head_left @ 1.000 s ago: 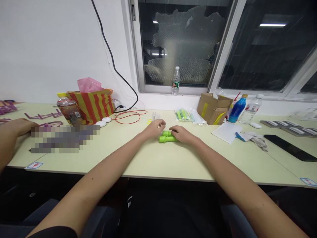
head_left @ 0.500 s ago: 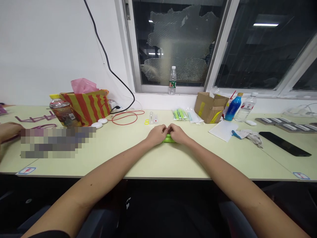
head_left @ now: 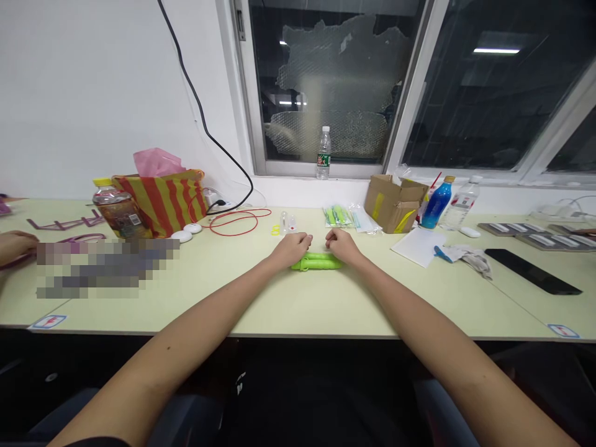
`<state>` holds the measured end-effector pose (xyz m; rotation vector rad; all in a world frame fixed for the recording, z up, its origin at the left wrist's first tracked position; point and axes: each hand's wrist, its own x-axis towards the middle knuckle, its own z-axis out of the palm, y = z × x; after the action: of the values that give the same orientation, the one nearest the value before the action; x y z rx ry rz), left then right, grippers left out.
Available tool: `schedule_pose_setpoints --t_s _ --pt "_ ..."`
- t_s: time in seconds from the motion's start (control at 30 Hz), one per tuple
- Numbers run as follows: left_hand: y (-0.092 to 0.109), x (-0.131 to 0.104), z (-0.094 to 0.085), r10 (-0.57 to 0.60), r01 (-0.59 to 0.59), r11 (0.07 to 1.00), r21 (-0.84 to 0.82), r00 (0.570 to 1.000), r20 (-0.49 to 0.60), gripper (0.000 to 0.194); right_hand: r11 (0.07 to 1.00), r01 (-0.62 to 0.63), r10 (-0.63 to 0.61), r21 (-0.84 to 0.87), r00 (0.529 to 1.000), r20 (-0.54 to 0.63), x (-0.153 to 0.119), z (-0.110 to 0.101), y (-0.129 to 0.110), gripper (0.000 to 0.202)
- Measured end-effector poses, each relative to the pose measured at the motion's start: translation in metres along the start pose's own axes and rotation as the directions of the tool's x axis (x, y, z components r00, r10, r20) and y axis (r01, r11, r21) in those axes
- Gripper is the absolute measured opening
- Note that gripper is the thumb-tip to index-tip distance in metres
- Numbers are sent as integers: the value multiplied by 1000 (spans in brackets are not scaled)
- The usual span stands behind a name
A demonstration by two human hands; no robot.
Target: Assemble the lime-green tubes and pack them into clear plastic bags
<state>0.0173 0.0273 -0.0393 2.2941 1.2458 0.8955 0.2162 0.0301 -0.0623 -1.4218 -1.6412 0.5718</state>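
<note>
A bright green bundle [head_left: 317,262], folded or rolled into a long shape with a small loop near its left end, lies on the table in front of me. My left hand [head_left: 289,249] is above its left end, fingers curled and thumb against the forefinger. Over the right end is my right hand [head_left: 344,247], also curled, fingertips pointing toward the left one. A gap separates the two hands. Whatever may be pinched in either is too small or too hidden to make out.
Behind the hands are small yellow scissors [head_left: 275,230], packets with green contents [head_left: 338,215] and a cardboard box [head_left: 395,203]. Bottles, a glove [head_left: 465,256] and a black phone-like slab [head_left: 533,271] are to the right. Another person's hand [head_left: 17,246] is at far left.
My hands have moved apart from each other, the left going left and the right going right. More of the green bundle now shows between and below them.
</note>
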Motion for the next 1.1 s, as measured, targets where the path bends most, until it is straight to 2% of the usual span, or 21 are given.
schedule_pose_setpoints --t_s 0.23,0.43,0.5,0.6,0.67,0.83,0.93,1.03,1.1 --pt "-12 5 2 -20 20 993 -117 1000 3 53 986 -19 -4 -167 991 -136 18 -16 30 21" --pt "-20 10 0 -63 65 975 -211 998 18 59 958 -70 -1 -277 968 -251 26 -18 43 40" --pt "-21 10 -2 -66 68 970 -232 998 15 59 916 -62 -46 -397 965 -258 32 -15 44 43" --pt "-24 11 -3 -86 84 956 -281 996 5 58 793 -19 -146 -609 965 -220 46 -13 45 42" --pt "-27 13 -4 -106 99 941 -324 994 -1 57 739 3 -183 -674 964 -195 55 -13 47 40" --pt "-32 15 -4 -118 104 908 -405 993 -9 57 718 32 -188 -695 971 -149 67 -15 50 27" --pt "-31 14 -5 -128 113 906 -409 992 -10 58 723 29 -184 -690 971 -153 67 -15 45 27" --pt "-28 13 -5 -138 116 913 -391 990 -28 58 787 -37 -168 -616 948 -271 65 -19 37 25" --pt "-26 12 -6 -141 110 919 -378 989 -54 57 849 -65 -163 -524 911 -378 65 -26 32 22"
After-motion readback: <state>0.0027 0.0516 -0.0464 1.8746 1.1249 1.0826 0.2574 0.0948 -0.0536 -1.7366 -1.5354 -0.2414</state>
